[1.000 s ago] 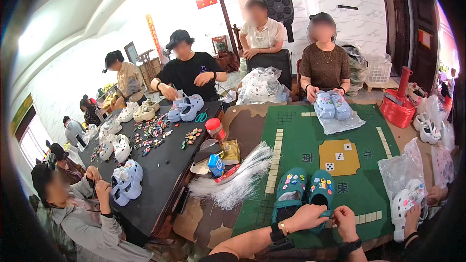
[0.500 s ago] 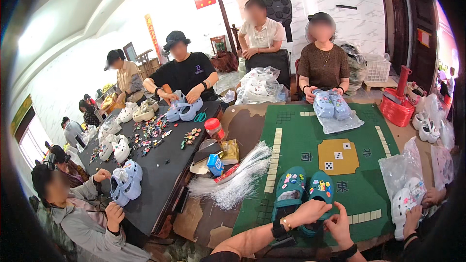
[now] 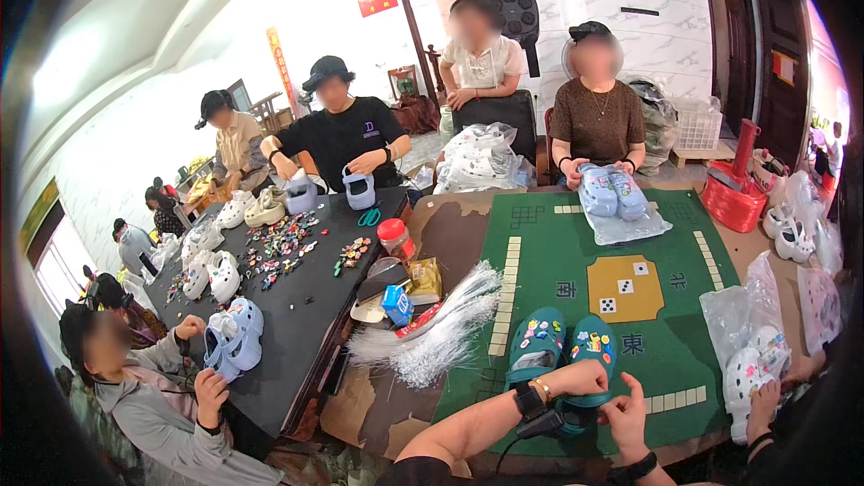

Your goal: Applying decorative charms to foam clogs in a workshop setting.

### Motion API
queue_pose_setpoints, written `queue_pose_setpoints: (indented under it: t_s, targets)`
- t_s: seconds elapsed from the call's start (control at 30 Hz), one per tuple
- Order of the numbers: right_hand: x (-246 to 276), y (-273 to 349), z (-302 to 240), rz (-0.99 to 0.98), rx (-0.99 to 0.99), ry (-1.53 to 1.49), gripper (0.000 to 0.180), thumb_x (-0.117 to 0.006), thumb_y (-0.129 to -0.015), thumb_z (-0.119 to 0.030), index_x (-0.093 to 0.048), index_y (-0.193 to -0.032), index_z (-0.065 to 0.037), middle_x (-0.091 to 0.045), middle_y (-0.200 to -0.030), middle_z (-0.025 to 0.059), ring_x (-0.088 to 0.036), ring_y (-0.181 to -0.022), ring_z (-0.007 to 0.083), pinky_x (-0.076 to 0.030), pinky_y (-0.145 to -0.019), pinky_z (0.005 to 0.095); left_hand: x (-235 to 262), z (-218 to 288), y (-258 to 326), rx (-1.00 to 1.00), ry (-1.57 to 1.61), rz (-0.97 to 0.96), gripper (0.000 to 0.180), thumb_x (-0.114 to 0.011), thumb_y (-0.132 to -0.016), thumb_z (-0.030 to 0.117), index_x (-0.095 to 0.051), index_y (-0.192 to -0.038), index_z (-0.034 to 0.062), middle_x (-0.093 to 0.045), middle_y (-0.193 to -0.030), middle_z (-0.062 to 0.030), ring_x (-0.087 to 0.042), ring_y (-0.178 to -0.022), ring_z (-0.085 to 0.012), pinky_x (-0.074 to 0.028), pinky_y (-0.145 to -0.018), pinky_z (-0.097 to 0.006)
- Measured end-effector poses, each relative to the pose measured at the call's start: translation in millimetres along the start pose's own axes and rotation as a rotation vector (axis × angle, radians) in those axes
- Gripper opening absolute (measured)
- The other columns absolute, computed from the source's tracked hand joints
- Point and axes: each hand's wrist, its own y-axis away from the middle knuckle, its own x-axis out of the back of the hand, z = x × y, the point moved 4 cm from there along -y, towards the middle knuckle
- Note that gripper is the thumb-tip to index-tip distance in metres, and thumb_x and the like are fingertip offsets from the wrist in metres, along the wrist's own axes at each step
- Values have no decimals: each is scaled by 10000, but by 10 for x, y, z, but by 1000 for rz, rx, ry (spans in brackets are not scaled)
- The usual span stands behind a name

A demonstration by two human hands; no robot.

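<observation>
A pair of dark green clogs with colourful charms stands in front of me: the left clog (image 3: 538,342) and the right clog (image 3: 591,351), toes pointing away. My left hand (image 3: 578,378) reaches across to the right clog's opening; its fingers are bent down out of sight, so whether they hold anything is hidden. Just right of that clog is my right hand (image 3: 625,409), its index finger raised and apart from the thumb, with nothing seen between them. The left wrist wears a bracelet and a dark band with a small black device and cable.
Under the clogs lies a green game mat (image 3: 558,256). White plastic strands (image 3: 441,333), a blue box (image 3: 397,305) and a red-lidded jar (image 3: 396,238) lie to the left. Co-workers handle clogs around both tables. At right, bagged white clogs (image 3: 747,382) lie near another person's hand.
My left hand has turned, its fingers going from near the right clog's toe to down at its opening. Across the black table, a co-worker has moved two lavender clogs apart.
</observation>
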Motion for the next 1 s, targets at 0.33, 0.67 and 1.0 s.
queue_pose_setpoints:
  t_s: [0.33, 0.67, 1.0]
  targets:
    - [-9, -12, 18, -59, -29, 20, 702, -629, -751, 91, -324, -1376, 1, -602, -646, 90, -596, -523, 146, -509, -485, 274, -6, -13, 61, 1, 121, 36, 243, -685, -775, 204, -719, -916, 9, -714, -803, -132, -676, -721, -207, -513, -673, -326]
    - [-83, -3, -52, -41, 32, 219, 621, -659, -779, 44, -384, -1335, 20, -611, -642, 83, -598, -530, 129, -509, -488, 281, -60, -86, 53, -16, 182, 28, 207, -685, -742, 161, -714, -865, -3, -693, -735, -133, -647, -661, -193, -502, -638, -328]
    - [-57, -4, 12, -26, 24, 157, 610, -648, -782, 26, -373, -1327, 11, -590, -659, 63, -599, -533, 136, -513, -486, 271, -141, -167, 15, 4, 23, -1, 182, -608, -795, 159, -700, -834, 7, -668, -708, -129, -612, -627, -216, -484, -621, -336]
